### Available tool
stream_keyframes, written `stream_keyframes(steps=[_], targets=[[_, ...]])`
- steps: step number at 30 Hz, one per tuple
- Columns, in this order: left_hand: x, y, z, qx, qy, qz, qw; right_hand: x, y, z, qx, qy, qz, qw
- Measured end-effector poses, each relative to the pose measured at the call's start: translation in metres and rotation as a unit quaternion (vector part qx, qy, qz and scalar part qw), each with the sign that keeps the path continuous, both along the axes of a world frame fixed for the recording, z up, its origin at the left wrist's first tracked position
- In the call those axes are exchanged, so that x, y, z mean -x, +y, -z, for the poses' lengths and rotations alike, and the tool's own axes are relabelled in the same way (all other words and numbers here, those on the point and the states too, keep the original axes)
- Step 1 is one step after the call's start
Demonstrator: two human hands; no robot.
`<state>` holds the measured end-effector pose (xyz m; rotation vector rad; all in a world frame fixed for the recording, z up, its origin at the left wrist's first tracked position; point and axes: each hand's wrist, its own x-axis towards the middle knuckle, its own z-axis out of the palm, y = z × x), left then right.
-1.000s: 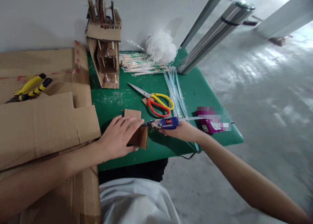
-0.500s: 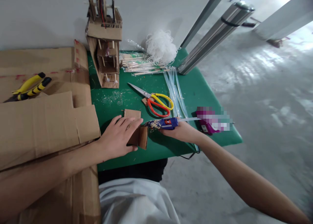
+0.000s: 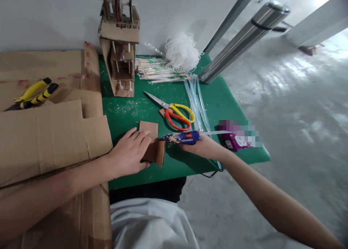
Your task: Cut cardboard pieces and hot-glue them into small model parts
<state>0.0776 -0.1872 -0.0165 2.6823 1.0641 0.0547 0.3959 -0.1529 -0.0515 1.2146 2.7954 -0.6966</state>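
My left hand lies over a small folded cardboard piece, fingers across its top and thumb at the near side, holding it on the green tabletop. One flap of the piece stands up at its right end. In my right hand is a blue hot glue gun, its nozzle pointing left at the cardboard, right by the top of that flap. Pale glue strands cling to the gun's front, and a clear glue stick pokes out of its back. Scissors with red and yellow handles lie just beyond the gun.
A tall cardboard structure stands at the back. Near it are wrapped sticks, a white string heap and clear glue sticks. A purple box sits at right. Yellow-black pliers rest on cardboard sheets.
My left index finger has drawn back from the nozzle, uncovering more of the cardboard piece. The glue gun stays at the flap. The whole view has shifted slightly.
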Motion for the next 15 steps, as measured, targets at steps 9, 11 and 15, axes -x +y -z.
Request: stream_keyframes(steps=[9,11,15], targets=[[0.0031,0.0041,-0.0081,-0.006,0.030,0.039,0.999,-0.0042,-0.0011,0.0076,-0.019,0.006,-0.003,1.000],[0.0037,0.0049,-0.0083,-0.009,0.031,0.046,0.998,-0.0044,-0.0012,0.0092,-0.009,0.021,0.017,1.000],[0.0035,0.0073,-0.0087,-0.024,0.028,0.061,0.997,-0.0055,-0.0002,0.0107,0.015,0.042,0.047,0.998]])
